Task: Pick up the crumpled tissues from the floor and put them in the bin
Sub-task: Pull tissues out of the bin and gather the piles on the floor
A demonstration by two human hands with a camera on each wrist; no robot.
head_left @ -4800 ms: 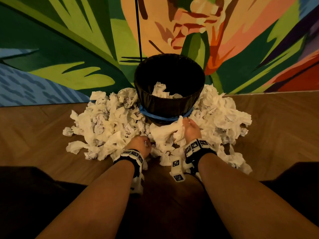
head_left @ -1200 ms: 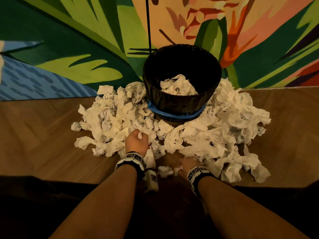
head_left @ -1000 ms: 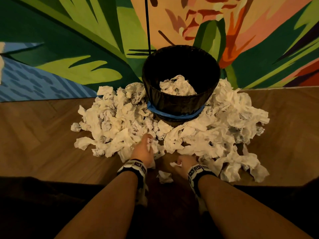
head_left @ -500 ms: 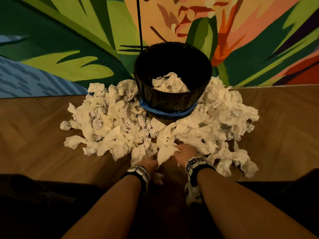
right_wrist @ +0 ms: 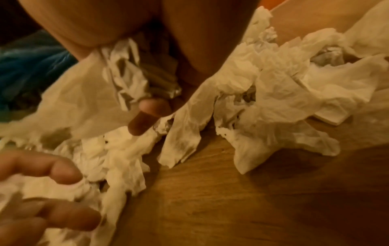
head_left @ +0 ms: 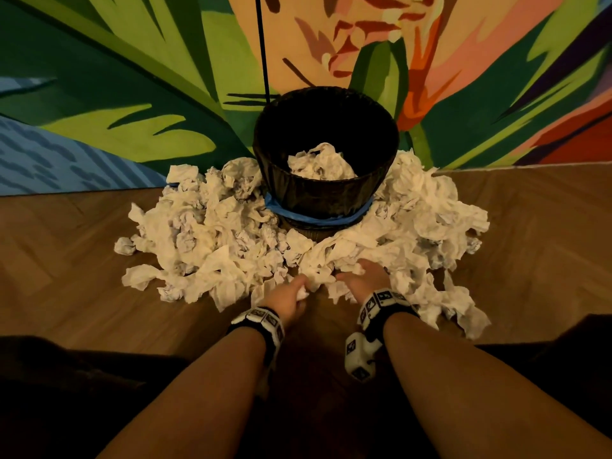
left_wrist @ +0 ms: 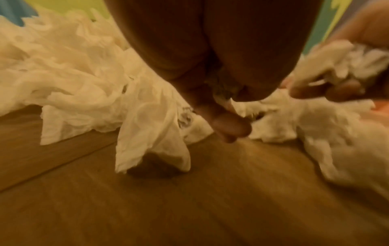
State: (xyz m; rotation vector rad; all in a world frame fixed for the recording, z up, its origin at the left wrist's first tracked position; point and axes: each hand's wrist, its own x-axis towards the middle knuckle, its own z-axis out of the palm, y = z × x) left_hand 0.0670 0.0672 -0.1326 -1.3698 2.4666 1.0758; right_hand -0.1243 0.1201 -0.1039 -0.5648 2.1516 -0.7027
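Observation:
A black bin [head_left: 326, 193] with a blue band stands against the painted wall, with crumpled tissues [head_left: 323, 162] inside it. A big pile of white crumpled tissues [head_left: 205, 240] rings the bin on the wooden floor. At the pile's near edge, my left hand [head_left: 293, 293] grips a tissue wad; in the left wrist view its curled fingers [left_wrist: 229, 126] close over the paper. Just to the right, my right hand [head_left: 362, 276] digs into the pile, and its fingers [right_wrist: 147, 114] curl round a bunch of tissues [right_wrist: 126, 74]. The two hands are nearly touching.
The wooden floor [head_left: 66, 276] lies bare to the left and right of the pile. A colourful mural wall [head_left: 132, 94] rises right behind the bin, with a thin black cable [head_left: 261, 44] running down it. My dark-clothed legs frame the bottom of the head view.
The bin holds more tissues than 4.8 s ago. In the last second both hands have come together at the pile's near edge and closed on tissues.

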